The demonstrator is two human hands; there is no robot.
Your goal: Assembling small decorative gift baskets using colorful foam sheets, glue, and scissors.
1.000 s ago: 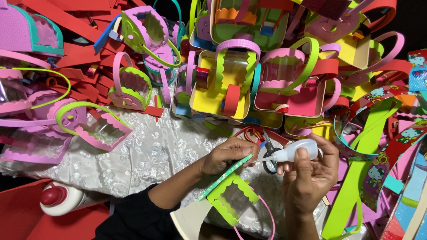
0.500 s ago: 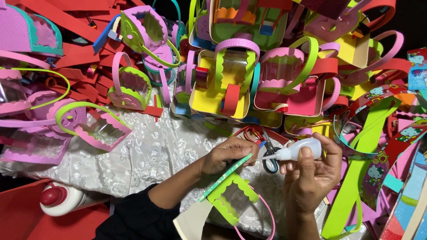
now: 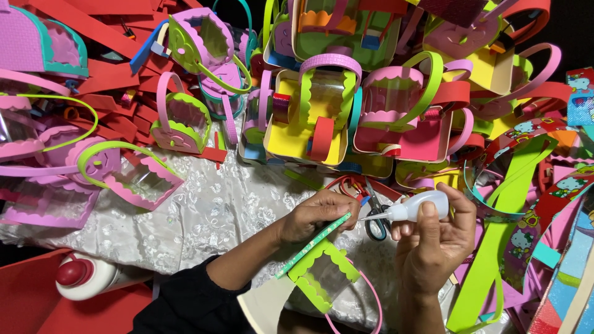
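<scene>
The right hand (image 3: 433,244) grips a small white glue bottle (image 3: 416,207), its nozzle meeting the upper end of a thin green strip (image 3: 312,245) pinched in the left hand (image 3: 318,216). Just behind the bottle lie scissors (image 3: 373,218); below the strip sits a green-scalloped foam basket (image 3: 322,278) on the white lace cloth (image 3: 210,216).

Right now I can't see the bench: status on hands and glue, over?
Left hand pinching green strip. Right hand holding white glue bottle, nozzle at strip's end. Scissors lying just behind the nozzle.
</scene>
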